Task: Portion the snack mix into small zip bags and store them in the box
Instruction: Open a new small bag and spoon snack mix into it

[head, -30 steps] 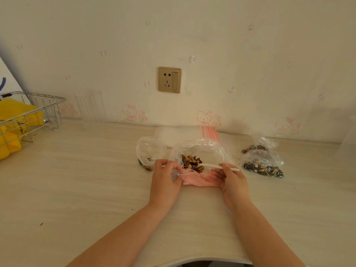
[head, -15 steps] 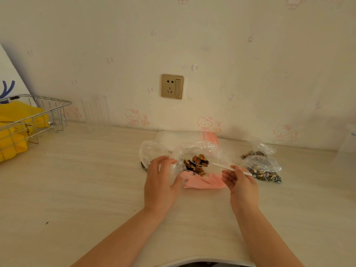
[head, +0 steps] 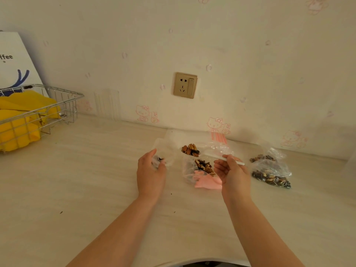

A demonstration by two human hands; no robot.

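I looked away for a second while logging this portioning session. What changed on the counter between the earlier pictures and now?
The right hand lifted the white scoop, now loaded with snack mix, up out of the big bag. The left hand let go of that bag's edge and moved left to hold the small zip bag. The two filled bags on the right and the wire basket stayed put.

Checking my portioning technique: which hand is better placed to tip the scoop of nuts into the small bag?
Right. The right hand already pinches the loaded scoop; the left hand is holding the small bag.
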